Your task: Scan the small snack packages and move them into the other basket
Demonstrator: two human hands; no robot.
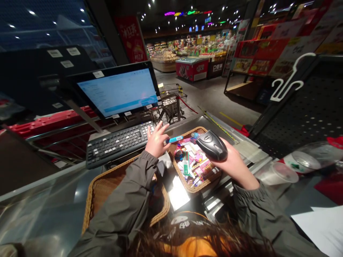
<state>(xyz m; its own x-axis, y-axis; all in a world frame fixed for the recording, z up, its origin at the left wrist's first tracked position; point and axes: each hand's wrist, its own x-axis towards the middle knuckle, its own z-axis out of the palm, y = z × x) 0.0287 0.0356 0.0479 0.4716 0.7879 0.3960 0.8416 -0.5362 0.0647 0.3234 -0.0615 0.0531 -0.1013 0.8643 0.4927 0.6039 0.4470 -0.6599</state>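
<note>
My right hand [232, 162] grips a black barcode scanner [213, 145], its head over the right side of a wicker basket [185, 186]. Small colourful packets and a green box [185, 163] with a barcode lie in that basket. Between the thumb and lower fingers of my left hand [157, 140] is a slim blue packet [175, 139] with a barcode label, held level at the basket's far left corner. The other fingers of this hand are spread near the right end of a black keyboard [120, 142]. What the packet contains cannot be made out.
A lit monitor [120, 91] stands behind the keyboard. A second wicker basket [92, 189] sits under my left forearm. On the right are clear plastic cups [284, 174], white paper [320, 226] and a white hook [288, 84]. Shopping carts [171, 103] stand beyond the counter.
</note>
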